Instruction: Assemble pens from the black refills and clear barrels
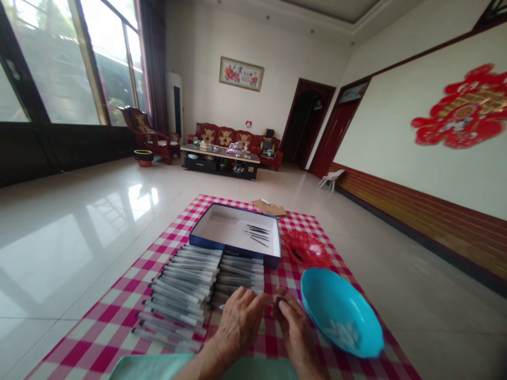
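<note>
Table (119, 338): I see a red-and-white checked cloth over it.
Box (233, 232): blue, open, far centre; a few dark sticks lie in its right half.
Sleeved pens (190, 285): laid in rows, from just near of the box down to the hands.
Blue bowl (340, 311): near right, tilted, small white bits inside.
Red bowl (307, 248): just far of the blue bowl.
Left hand (241, 316): palm down, fingers bent, at the near end of the pens; I cannot tell whether it grips anything.
Right hand (291, 322): fingertips pinched together on a small dark piece (279, 301), beside the left hand.
</note>
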A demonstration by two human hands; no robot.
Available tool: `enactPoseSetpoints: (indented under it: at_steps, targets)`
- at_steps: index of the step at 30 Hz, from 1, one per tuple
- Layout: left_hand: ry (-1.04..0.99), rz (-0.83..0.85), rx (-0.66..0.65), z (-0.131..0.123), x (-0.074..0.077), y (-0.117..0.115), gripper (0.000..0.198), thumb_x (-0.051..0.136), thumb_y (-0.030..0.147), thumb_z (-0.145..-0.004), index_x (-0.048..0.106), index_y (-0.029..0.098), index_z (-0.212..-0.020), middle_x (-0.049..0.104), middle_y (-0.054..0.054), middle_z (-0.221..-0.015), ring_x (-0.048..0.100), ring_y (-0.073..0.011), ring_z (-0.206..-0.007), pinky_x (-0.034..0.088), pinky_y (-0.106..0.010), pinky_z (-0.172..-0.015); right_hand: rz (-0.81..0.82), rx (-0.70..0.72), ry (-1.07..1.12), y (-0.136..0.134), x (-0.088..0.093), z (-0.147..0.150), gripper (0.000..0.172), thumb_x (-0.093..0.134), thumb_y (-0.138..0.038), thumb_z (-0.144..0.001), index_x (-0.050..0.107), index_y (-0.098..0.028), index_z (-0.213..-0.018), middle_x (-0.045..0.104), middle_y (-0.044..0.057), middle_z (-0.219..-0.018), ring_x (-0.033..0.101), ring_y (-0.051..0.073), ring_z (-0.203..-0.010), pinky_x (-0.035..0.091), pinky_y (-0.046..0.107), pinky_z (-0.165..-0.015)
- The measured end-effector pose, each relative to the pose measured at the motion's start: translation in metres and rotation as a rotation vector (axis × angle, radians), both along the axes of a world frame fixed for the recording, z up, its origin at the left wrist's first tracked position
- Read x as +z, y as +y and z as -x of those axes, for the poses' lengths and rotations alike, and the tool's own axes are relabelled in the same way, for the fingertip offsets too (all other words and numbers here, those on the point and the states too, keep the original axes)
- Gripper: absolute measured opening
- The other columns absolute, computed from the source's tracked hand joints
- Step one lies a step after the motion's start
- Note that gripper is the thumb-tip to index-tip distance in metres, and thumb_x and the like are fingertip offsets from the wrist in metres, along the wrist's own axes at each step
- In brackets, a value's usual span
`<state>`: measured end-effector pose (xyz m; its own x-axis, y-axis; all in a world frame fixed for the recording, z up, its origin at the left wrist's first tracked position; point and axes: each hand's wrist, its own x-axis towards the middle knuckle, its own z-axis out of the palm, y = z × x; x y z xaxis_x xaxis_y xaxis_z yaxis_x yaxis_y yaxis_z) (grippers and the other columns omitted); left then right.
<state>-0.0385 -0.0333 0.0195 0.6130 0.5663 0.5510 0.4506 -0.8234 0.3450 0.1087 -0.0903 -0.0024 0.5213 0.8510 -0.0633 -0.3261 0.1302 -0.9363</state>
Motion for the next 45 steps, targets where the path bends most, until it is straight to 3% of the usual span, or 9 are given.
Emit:
enactPoseSetpoints:
  at_steps: [8, 15, 45]
  targets:
    - [-0.044, -0.013, -0.013, 0.0022, -0.0003, -0.0005, 0.025, 0.041, 0.016, -0.091, 0.059, 0.022, -0.107, 0.057, -0.004, -0.076, 0.048, -0.0187, -0.070, 0.037, -0.030, -0.066, -0.039, 0.089, -0.045, -0.0014, 0.0062, 0.0037, 0.024, 0.070, -0.036, -0.073, 0.064, -0.021, -0.091, 0.070, 0.003, -0.091, 0.066, 0.020, -0.081, 0.054, 0.031, -0.071]
    - [-0.026, -0.010, 0.007, 0.0010, -0.0017, 0.0001, 0.024, 0.042, 0.015, -0.090, 0.060, 0.021, -0.104, 0.057, -0.004, -0.075, 0.049, -0.0194, -0.072, 0.037, -0.030, -0.065, 0.007, 0.033, -0.169, -0.0003, 0.0014, 0.0026, 0.030, 0.073, -0.036, -0.069, 0.067, -0.019, -0.093, 0.068, 0.003, -0.087, 0.063, 0.017, -0.074, 0.052, 0.030, -0.072]
    - [0.085, 0.030, -0.026, 0.0038, 0.0028, 0.0034, 0.022, 0.041, 0.018, -0.091, 0.059, 0.024, -0.102, 0.056, -0.004, -0.076, 0.046, -0.0197, -0.070, 0.034, -0.031, -0.065, 0.042, 0.074, -0.286, -0.0019, 0.0097, 0.0055, 0.032, 0.075, -0.041, -0.067, 0.068, -0.018, -0.088, 0.071, 0.005, -0.087, 0.064, 0.020, -0.078, 0.053, 0.029, -0.071]
